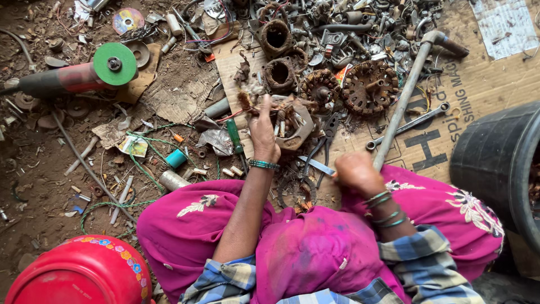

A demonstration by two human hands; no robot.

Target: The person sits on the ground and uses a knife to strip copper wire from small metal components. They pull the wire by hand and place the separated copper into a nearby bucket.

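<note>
My left hand presses down on a rusty motor part with frayed copper wire sticking out of it, lying on a sheet of cardboard. My right hand is closed around a thin metal blade or chisel that points left toward the part. A long grey metal pipe runs from beside my right hand up to the right. Both wrists wear green bangles. Pink cloth covers my knees at the bottom.
Rusty motor cores and scrap metal pile up beyond the hands. Pliers, a spanner and a green-handled screwdriver lie nearby. An angle grinder with a green disc lies at the left, a black tub right, a red container bottom left.
</note>
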